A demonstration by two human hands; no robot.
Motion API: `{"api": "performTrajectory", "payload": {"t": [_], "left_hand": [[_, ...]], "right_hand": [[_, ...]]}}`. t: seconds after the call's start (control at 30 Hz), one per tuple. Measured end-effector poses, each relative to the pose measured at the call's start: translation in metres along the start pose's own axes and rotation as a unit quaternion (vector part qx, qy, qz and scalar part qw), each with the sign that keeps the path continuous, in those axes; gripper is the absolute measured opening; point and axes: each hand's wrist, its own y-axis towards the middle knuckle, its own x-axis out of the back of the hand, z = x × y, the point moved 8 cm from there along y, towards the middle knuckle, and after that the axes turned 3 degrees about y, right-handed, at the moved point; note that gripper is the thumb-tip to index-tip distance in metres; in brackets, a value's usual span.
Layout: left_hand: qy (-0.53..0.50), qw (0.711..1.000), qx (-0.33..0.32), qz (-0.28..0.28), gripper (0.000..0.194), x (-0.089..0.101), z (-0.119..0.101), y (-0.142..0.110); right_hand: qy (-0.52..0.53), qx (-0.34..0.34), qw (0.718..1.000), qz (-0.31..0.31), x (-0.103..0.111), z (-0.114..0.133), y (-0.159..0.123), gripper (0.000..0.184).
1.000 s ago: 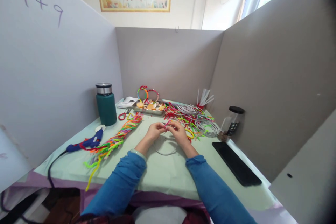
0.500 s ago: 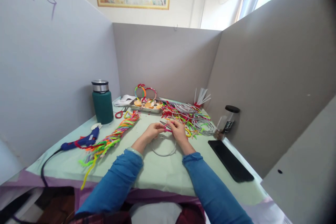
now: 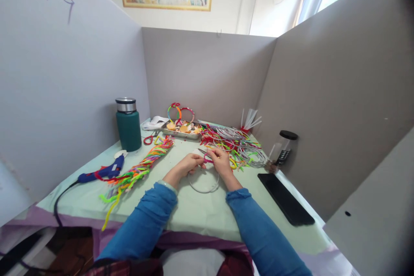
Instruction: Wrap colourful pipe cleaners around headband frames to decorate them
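Observation:
In the middle of the table, my left hand (image 3: 190, 164) pinches the upper left of a thin grey ring (image 3: 203, 192) that hangs down toward me. My right hand (image 3: 221, 162), fingers closed, is at the ring's upper right. Between the fingertips of both hands curves a short pink pipe cleaner (image 3: 208, 158) at the top of the ring. A thin dark pointed tool tip (image 3: 202, 152) shows just beyond the right fingers; whether I hold it cannot be told. The fingers hide part of the ring and of the pink piece.
At left are a bundle of coloured pipe cleaners (image 3: 147, 164), a blue glue gun (image 3: 102, 171) and a green bottle (image 3: 128, 129). A metal tray (image 3: 181, 134) and a pile of grey rings (image 3: 254, 155) lie behind. At right are a black phone-like slab (image 3: 286, 200) and a clear jar (image 3: 282, 151).
My hands stay close together at the ring. The pink pipe cleaner now shows more as an open curve between the fingers. The whole view has shifted slightly.

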Motion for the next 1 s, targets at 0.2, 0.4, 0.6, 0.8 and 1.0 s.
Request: {"api": "performTrajectory", "payload": {"t": [0.2,0.4,0.6,0.8,1.0], "left_hand": [[0.001,0.999,0.016,-0.046,0.028,0.006,-0.003,-0.002],[-0.025,0.996,0.016,-0.085,0.026,0.012,-0.007,-0.005],[-0.048,0.993,0.015,-0.109,0.024,0.018,-0.008,-0.003],[-0.011,0.993,0.0,-0.12,0.028,0.017,-0.014,-0.009],[0.001,0.994,-0.036,-0.102,0.041,0.017,-0.016,-0.008]], "right_hand": [[0.016,0.065,0.996,0.053,-0.01,0.013,-0.003,0.017],[-0.028,0.095,0.987,0.122,-0.019,0.021,-0.009,0.013],[-0.06,0.11,0.983,0.135,-0.02,0.024,-0.01,0.011],[-0.076,0.121,0.98,0.14,-0.019,0.028,-0.011,0.012],[-0.052,0.096,0.986,0.127,-0.016,0.026,-0.01,0.017]]}}
